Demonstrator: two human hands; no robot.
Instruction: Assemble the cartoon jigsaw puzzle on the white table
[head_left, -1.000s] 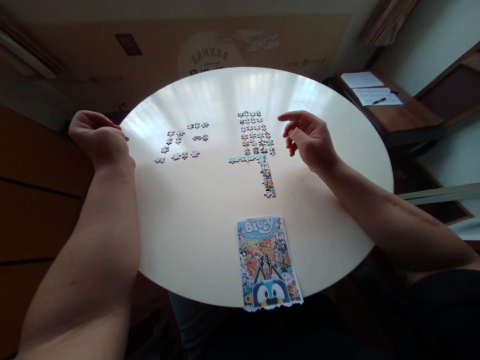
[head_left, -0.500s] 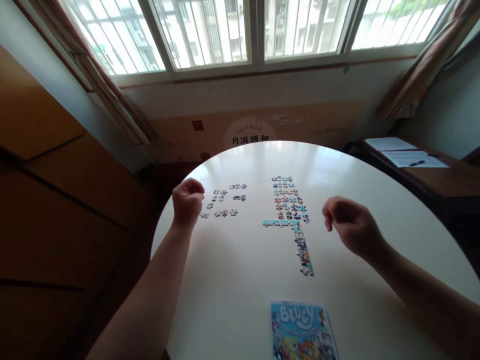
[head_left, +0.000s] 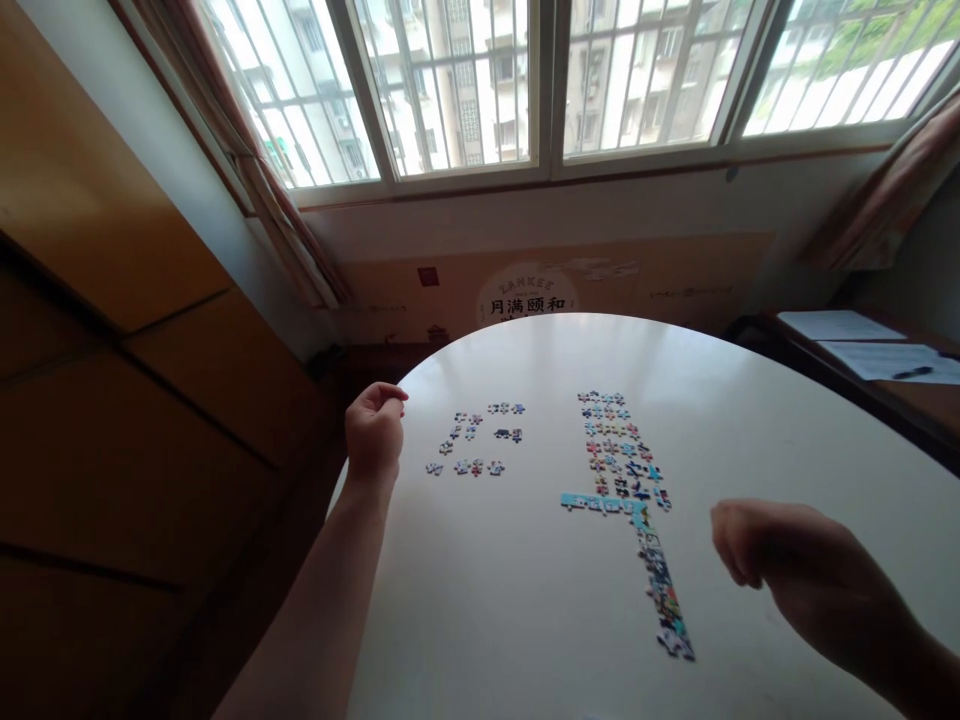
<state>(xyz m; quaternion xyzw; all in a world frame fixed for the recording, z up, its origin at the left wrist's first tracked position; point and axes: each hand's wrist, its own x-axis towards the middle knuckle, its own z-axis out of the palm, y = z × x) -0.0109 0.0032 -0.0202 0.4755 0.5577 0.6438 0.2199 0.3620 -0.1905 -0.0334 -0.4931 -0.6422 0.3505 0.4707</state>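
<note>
My left hand (head_left: 375,430) is closed above the table's left edge, fingers curled in. Whatever it may hold is hidden. Beside it, to the right, loose jigsaw pieces (head_left: 477,467) lie in short rows. My right hand (head_left: 795,560) is closed over the right part of the table, apart from the puzzle, its knuckles slightly blurred and its fingertips turned away. A block of loose pieces (head_left: 613,430) lies in rows near the middle. Just below it, joined edge pieces form a corner, with a blue top strip (head_left: 592,502) and a side strip (head_left: 660,585) running toward me.
The round white table (head_left: 480,590) has a curved far edge close to the wall. Papers (head_left: 892,362) with a dark pen rest on a brown surface at the right. Yellow-brown cabinets (head_left: 217,370) stand on the left, below and beside a barred window (head_left: 457,80).
The view has shifted, and the Bluey puzzle picture at the bottom has left the frame. My right hand has moved away from the pieces, rightward and nearer me. My left hand remains closed.
</note>
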